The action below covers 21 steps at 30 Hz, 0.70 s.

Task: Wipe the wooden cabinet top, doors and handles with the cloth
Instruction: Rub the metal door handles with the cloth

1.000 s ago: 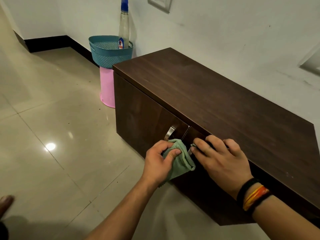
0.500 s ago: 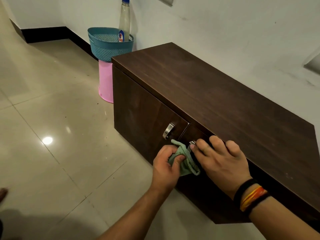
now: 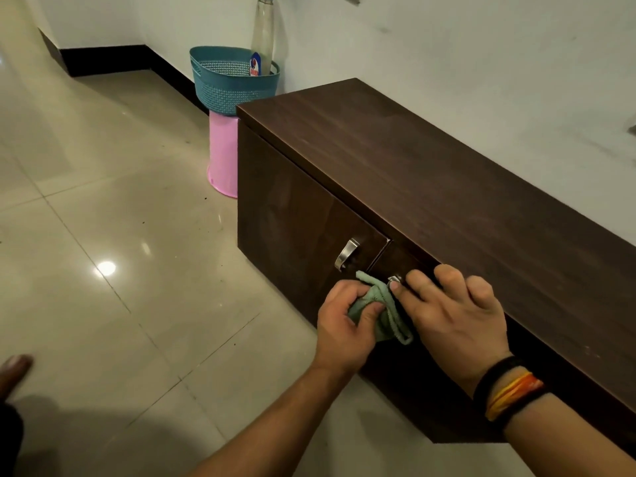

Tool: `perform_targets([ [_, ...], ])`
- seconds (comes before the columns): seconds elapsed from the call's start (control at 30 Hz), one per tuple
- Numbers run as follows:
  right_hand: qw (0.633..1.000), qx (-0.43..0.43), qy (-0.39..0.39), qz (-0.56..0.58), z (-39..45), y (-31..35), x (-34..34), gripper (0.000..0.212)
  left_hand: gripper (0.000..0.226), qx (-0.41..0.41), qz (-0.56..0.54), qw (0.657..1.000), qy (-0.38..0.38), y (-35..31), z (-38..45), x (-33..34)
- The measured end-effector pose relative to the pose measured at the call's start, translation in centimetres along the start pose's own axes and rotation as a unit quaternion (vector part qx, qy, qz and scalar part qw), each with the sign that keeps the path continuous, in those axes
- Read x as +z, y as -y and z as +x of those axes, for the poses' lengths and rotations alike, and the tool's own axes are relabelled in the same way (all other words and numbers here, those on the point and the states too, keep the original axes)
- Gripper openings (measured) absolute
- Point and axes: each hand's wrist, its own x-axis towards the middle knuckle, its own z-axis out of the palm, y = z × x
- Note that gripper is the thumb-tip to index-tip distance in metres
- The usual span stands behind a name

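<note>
Close together, left hand clenches a green cloth against the cabinet door's edge; right hand rests released on the door; open floor lies left.

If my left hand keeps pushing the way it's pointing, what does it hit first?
Probably the right door handle: the left hand presses the green cloth toward it, beside the right hand. Depth is uncertain.

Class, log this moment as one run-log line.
left hand: holds cloth | right hand: on door handle | step: wiping handle
</note>
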Motion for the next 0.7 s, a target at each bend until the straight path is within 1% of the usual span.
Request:
perform_targets([
  [0.07,1.0,-0.005,0.005,-0.011,0.0,-0.1,0.1,0.037,0.013,-0.024,-0.003,1.0,-0.016,-1.2,0.4,0.5],
  [0.13,1.0,-0.016,0.004,-0.022,-0.1,-0.1,0.2,0.031,0.016,-0.041,0.011,0.999,-0.027,-1.3,0.5,1.0],
  [0.17,1.0,-0.017,0.001,-0.018,-0.2,-0.1,0.2,0.033,0.014,-0.037,0.014,0.999,-0.024,-1.0,0.3,1.0],
  [0.27,1.0,0.0,-0.008,-0.003,-0.2,0.1,0.2,0.06,0.006,0.002,0.004,1.0,-0.015,0.7,-0.6,0.6],
  [0.3,1.0,0.002,-0.007,-0.002,-0.3,0.1,0.1,0.063,0.005,0.013,0.001,1.0,-0.013,1.2,-0.7,0.3],
  [0.33,1.0,0.004,-0.007,0.001,-0.3,0.1,0.1,0.062,0.005,0.024,0.001,1.0,-0.009,1.5,-0.7,0.2],
  [0.43,1.0,-0.005,0.006,0.01,-0.2,0.0,0.1,0.042,0.005,0.043,0.025,0.999,0.011,2.0,-0.3,-0.3],
  [0.53,1.0,-0.006,0.011,0.015,-0.3,0.0,0.2,0.04,0.009,0.033,0.033,0.999,0.018,2.6,-0.4,-0.5],
  [0.6,1.0,-0.001,0.006,0.017,-0.2,0.1,0.1,0.039,0.01,0.007,0.022,1.0,0.019,2.3,-0.6,-0.6],
  [0.67,1.0,-0.003,0.003,0.022,-0.1,0.1,0.1,0.038,0.002,-0.031,-0.004,0.999,0.013,1.3,-0.1,-0.4],
  [0.7,1.0,-0.003,0.006,0.025,-0.2,0.1,0.0,0.036,0.006,-0.056,-0.018,0.998,0.005,0.5,0.3,-0.1],
])
